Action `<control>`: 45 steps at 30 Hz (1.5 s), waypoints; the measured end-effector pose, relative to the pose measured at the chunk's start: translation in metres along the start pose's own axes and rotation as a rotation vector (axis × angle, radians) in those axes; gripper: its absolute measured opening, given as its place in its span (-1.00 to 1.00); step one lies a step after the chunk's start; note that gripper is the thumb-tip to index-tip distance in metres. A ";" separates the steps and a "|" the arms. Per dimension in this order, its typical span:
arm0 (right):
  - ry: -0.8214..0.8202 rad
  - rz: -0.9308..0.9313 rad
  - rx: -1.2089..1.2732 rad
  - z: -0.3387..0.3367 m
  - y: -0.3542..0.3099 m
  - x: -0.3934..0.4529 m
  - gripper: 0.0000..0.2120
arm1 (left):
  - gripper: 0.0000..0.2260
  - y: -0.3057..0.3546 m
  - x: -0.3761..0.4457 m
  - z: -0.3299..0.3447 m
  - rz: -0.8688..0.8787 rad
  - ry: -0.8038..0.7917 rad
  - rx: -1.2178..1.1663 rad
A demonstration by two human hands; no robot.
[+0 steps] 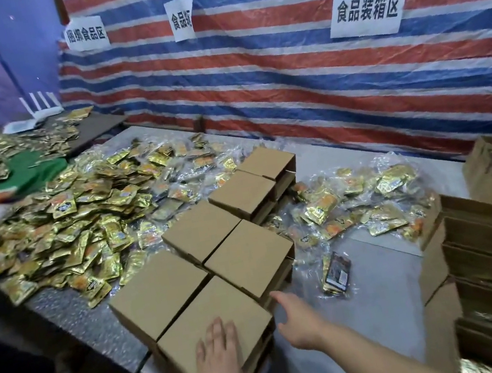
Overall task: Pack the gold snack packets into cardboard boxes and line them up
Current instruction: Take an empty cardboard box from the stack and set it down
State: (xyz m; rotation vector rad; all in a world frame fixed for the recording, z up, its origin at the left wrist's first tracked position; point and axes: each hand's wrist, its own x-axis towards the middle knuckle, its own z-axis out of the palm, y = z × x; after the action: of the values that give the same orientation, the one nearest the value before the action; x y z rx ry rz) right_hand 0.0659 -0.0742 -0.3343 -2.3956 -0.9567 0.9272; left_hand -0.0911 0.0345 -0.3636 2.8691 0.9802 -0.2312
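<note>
On the near edge of the table (390,318), the left hand (217,350) lies flat, fingers straight, on the nearest cardboard box (208,316). Just right of that box the right hand (296,321) hovers, fingers loosely extended, holding nothing. Closed boxes (243,219) run in a row toward the far side, gold snack packets (81,220) heaped to their left.

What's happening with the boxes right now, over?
Left hand flat on nearest closed box. Right hand open beside it, holding nothing. Six closed boxes lined up; gold packets still heaped beyond. Nothing blocking.
</note>
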 end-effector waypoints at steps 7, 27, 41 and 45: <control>0.041 -0.109 -0.265 0.021 -0.007 0.010 -0.15 | -0.62 -0.011 -0.017 -0.030 0.168 0.254 0.075; 0.449 0.312 -0.084 -0.085 0.134 -0.113 -0.87 | -0.85 0.134 0.050 -0.081 0.427 -0.025 -0.539; 0.312 0.468 -0.192 -0.044 0.193 -0.084 -0.82 | -0.87 0.184 0.112 0.008 0.400 -0.303 -0.594; 0.325 0.570 0.017 -0.055 0.192 -0.067 -0.92 | -0.88 0.187 0.125 0.025 0.416 -0.312 -0.616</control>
State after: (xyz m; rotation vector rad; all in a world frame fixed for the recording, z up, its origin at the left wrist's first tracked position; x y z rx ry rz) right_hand 0.1552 -0.2605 -0.3757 -2.7406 -0.1418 0.6736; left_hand 0.1192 -0.0416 -0.4017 2.2979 0.3053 -0.2697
